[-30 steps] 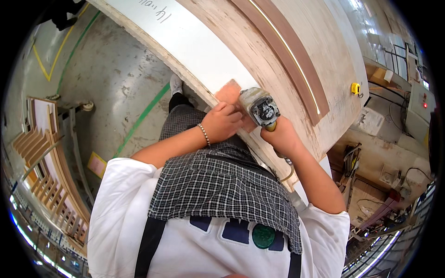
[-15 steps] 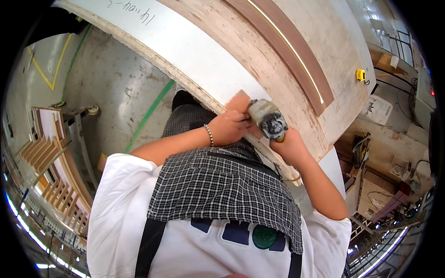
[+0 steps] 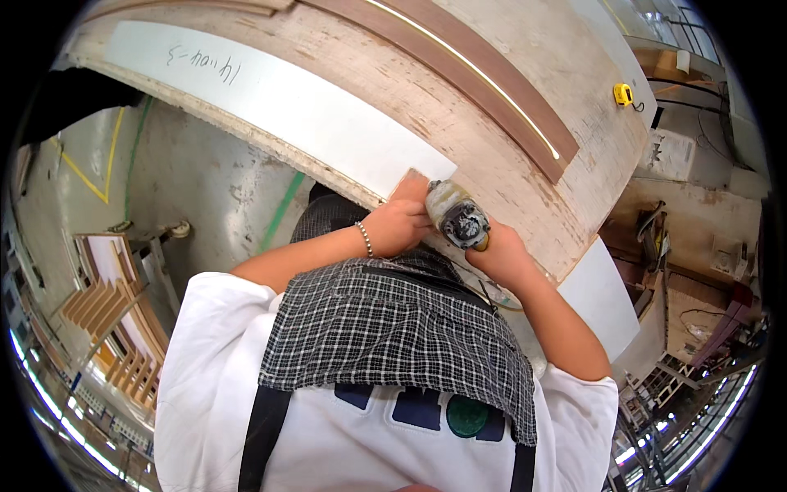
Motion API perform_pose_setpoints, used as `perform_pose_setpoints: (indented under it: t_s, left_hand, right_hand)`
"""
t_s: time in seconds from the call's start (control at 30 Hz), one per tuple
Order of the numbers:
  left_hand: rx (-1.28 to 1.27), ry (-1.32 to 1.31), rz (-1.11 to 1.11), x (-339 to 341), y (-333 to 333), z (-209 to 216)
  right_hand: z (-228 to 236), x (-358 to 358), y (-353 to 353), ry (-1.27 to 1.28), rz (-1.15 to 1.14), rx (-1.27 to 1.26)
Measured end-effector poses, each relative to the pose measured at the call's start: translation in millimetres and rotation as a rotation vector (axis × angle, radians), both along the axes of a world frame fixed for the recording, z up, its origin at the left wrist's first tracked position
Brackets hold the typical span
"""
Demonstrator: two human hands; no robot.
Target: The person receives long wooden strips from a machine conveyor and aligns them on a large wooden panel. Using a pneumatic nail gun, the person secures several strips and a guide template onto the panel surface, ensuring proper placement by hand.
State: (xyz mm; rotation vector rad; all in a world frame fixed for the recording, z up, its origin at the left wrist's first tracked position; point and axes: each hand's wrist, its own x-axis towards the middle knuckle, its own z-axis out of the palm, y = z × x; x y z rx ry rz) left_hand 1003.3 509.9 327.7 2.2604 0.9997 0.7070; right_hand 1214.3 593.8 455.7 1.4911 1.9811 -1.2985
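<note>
My right hand [image 3: 500,250] is closed round the handle of a worn, grey-beige power tool [image 3: 447,201] with a dark, mottled rear end. The tool's front hangs at the near end of a long white strip panel [image 3: 287,115], and its tip is hidden beneath the body. Against that same end, my left hand [image 3: 398,227] has its fingers drawn together on a small flat reddish-brown piece [image 3: 412,187]. Part of this piece shows beyond the fingers, lying over the panel's edge. The left fingertips are partly covered by the tool.
The panel lies along the edge of a scuffed wooden worktable [image 3: 402,98]. Farther over is a curved brown strip [image 3: 484,86] with a bright line along it. A yellow tape measure [image 3: 623,95] sits at the right. Left on the floor stands a rack of wooden parts [image 3: 102,307].
My view has shifted, so the table and panel sit differently and more of the panel's far end shows. Both hands and the tool appear slightly farther left, still together at the panel's near end.
</note>
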Motion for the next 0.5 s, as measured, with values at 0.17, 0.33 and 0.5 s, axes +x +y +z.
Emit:
perform_pose_setpoints:
  t_s: [0.17,0.33,0.5]
  left_hand:
    - [-0.001,-0.071,0.069,-8,1,1]
    - [0.045,0.002,0.015,-6,5,-2]
    - [0.079,0.094,-0.001,-6,23,10]
  right_hand:
    - [-1,-10,11,-0.057,0.053,-0.019]
    - [12,26,14,-0.006,-0.201,-0.002]
    - [11,138,33,-0.096,-0.496,0.322]
